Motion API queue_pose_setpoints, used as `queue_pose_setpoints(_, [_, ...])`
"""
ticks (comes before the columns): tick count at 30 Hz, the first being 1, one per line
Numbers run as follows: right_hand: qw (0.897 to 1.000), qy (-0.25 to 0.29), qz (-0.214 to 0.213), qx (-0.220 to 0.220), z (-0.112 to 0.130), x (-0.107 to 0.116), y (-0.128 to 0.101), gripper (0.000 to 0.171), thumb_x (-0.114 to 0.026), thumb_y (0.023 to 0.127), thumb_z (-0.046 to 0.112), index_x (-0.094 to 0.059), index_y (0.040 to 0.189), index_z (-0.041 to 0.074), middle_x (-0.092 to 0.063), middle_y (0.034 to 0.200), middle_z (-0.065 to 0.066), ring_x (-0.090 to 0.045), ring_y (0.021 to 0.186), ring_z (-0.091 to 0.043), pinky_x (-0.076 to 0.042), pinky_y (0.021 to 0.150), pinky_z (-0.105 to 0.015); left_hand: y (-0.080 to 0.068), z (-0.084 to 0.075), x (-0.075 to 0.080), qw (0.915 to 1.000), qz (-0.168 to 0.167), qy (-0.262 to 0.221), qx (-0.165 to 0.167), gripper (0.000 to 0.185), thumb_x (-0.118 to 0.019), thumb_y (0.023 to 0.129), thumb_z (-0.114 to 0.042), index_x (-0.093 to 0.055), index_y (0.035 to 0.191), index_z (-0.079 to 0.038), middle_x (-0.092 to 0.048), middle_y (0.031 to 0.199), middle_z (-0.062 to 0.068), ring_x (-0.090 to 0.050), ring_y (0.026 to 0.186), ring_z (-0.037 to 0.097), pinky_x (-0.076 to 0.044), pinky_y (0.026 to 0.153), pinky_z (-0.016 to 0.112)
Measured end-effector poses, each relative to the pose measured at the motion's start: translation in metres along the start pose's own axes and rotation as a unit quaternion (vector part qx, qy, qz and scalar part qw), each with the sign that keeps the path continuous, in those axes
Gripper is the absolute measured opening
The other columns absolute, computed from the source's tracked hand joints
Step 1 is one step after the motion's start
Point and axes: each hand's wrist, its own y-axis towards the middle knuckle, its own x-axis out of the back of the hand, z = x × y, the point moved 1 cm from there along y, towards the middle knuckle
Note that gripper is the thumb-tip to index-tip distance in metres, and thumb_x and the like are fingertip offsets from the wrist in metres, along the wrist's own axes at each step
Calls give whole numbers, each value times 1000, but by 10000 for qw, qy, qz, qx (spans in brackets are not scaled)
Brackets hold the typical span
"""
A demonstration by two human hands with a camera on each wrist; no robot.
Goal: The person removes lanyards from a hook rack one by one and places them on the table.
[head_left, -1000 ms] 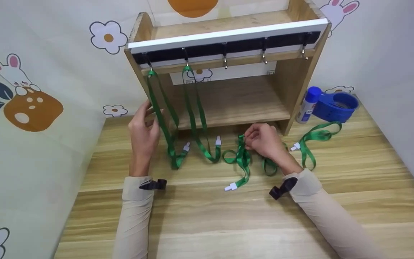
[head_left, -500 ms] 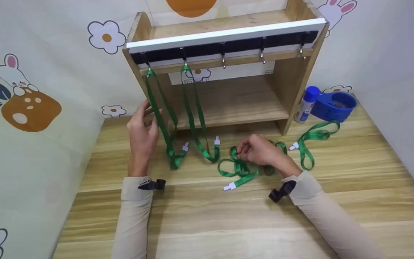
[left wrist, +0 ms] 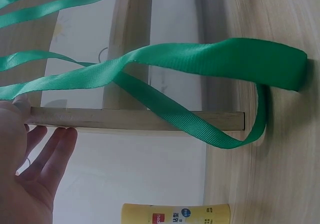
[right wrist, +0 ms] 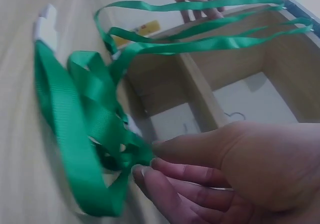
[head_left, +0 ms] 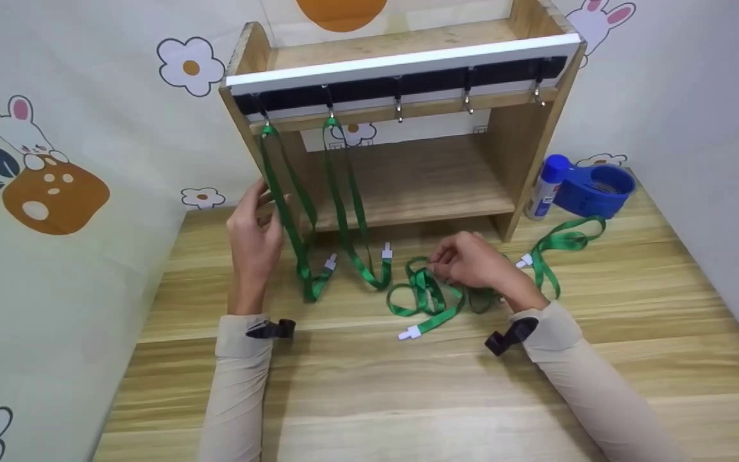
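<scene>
A wooden rack [head_left: 530, 147] with a row of hooks stands at the back of the table. Two green lanyards [head_left: 344, 205] hang from its two left hooks, their ends on the table. My left hand [head_left: 254, 234] stands upright beside the leftmost one. In the left wrist view its fingers [left wrist: 50, 154] are straight and the thumb touches the strap [left wrist: 220, 59]. My right hand [head_left: 469, 263] pinches a third green lanyard [head_left: 421, 295] that lies bunched on the table, its white clip [head_left: 410, 333] nearer me. The right wrist view shows fingertips [right wrist: 150, 171] closed on that strap [right wrist: 70, 114].
Another green lanyard [head_left: 555, 247] lies to the right. A blue tape dispenser [head_left: 594, 189] and a blue-capped bottle [head_left: 546, 186] stand beside the rack's right side. Three hooks [head_left: 467, 101] on the right are bare. A yellow tube [left wrist: 175, 215] lies behind the rack. Patterned walls enclose the table [head_left: 376, 398].
My right hand lowered the bunched lanyard to the table, then shifted slightly right while still pinching it. The left hand stayed put.
</scene>
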Motion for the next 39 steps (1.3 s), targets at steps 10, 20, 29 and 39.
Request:
queue_pose_setpoints(10, [9990, -48, -417, 157, 3, 15, -6, 13, -78, 100, 15, -81, 103, 3, -81, 89, -9, -76, 72, -18, -63, 65, -27, 0, -1, 1, 9998, 90, 43, 151, 44, -76, 104, -23, -67, 146, -12, -75, 140, 6, -77, 118, 17, -68, 91, 34])
queue_pose_setpoints(20, [9946, -148, -991, 274, 12, 17, -8, 10, -76, 102, 17, -83, 101, 9, -81, 91, -8, -78, 75, -20, -61, 65, -25, 0, -1, -1, 10000, 23, -88, -18, 42, -77, 102, -15, -68, 143, -9, -75, 137, 6, -77, 118, 19, -69, 89, 34])
queue_pose_setpoints(29, [9784, 659, -1564, 1176, 61, -10, -5, 12, -76, 103, 18, -84, 108, 10, -83, 96, -7, -78, 79, -13, -66, 68, -24, 0, 1, 2, 10000, 14, -46, 60, 43, -77, 102, -15, -68, 144, -11, -75, 139, 7, -77, 120, 19, -68, 91, 31])
queue_pose_setpoints(39, [9475, 1211, -2280, 1885, 106, -47, 11, 21, -77, 102, 17, -82, 118, 5, -83, 100, -8, -80, 85, -14, -68, 75, -23, 0, -2, 1, 9997, 143, -80, 172, 45, -75, 105, -24, -66, 147, -13, -74, 141, 6, -76, 120, 17, -67, 93, 30])
